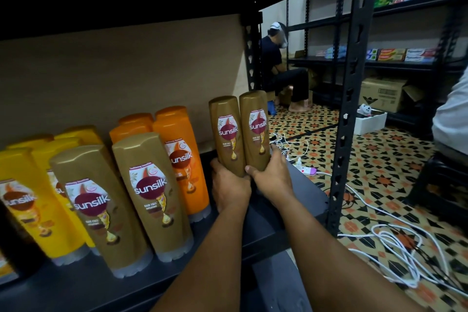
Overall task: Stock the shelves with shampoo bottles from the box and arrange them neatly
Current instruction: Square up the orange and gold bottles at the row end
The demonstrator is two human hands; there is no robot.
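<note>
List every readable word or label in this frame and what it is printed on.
"sunsilk": front labels of the two brown plastic bottles held by the left hand and right hand, the brown shelf bottles, the orange bottle and, partly cut off, the yellow bottle.
"HAIR FALL solution": brown bottles.
Toothpaste cartons, cardboard box: too blurred.

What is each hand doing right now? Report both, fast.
Left hand: closed around the base of the left brown bottle.
Right hand: closed around the base of the right brown bottle.
</note>
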